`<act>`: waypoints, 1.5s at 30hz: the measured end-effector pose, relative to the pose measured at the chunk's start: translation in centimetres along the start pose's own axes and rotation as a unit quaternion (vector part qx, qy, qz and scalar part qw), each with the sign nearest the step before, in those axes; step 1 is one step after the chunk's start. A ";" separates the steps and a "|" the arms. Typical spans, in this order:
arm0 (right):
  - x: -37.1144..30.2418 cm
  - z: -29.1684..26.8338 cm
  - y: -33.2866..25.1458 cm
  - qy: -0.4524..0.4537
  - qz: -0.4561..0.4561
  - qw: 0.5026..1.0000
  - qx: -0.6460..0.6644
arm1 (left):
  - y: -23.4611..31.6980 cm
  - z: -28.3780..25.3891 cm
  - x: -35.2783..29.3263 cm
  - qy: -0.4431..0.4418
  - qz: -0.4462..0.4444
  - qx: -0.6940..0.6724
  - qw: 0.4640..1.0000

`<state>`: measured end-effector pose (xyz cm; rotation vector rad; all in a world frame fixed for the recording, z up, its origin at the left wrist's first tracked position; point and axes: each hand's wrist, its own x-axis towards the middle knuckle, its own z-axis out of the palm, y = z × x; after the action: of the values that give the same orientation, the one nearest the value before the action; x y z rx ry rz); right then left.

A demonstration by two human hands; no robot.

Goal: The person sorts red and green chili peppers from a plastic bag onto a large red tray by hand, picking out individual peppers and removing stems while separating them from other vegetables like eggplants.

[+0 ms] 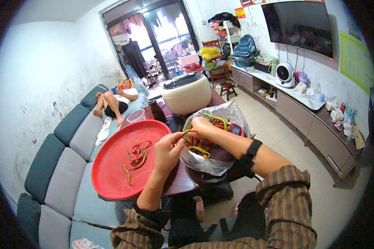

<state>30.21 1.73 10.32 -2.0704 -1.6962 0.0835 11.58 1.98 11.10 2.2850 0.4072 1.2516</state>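
Note:
A curved red-orange chili pepper point(190, 131) is pinched between the thumb and fingers of my left hand point(169, 150). My right hand point(201, 125) bends down over the open plastic bag point(237, 118), close to that pepper's far end; its fingers are mostly hidden. Inside the bag lie more chili peppers point(200, 150), red, green and yellowish. To the left, a round red plastic tray point(112, 166) with a mesh-like base carries a small group of red and green chili peppers point(138, 157).
Tray and bag rest on a dark table point(176, 182), with a cream rounded appliance point(187, 94) behind them. A clear plastic bowl point(136, 116) stands past the tray. A grey sofa point(62, 182) runs along the left, with a person point(122, 97) reclining at its far end. A long cabinet point(303, 120) lines the right.

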 end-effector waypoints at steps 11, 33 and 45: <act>-10.2 -5.0 -0.3 0.295 -0.010 0.940 0.170 | 0.1 -0.1 0.3 -0.008 -0.005 -0.060 0.998; -14.0 -12.3 2.9 0.199 0.049 0.825 0.526 | -5.4 -0.8 2.2 -0.066 -0.338 -0.527 0.777; -6.6 -7.6 -10.5 0.110 -0.087 0.869 0.474 | -6.2 0.4 -1.1 -0.046 -0.313 -0.609 0.727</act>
<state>21.56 -5.43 19.53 -1.1338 -1.2873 0.4950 11.16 6.51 6.68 0.9133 0.1697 0.6509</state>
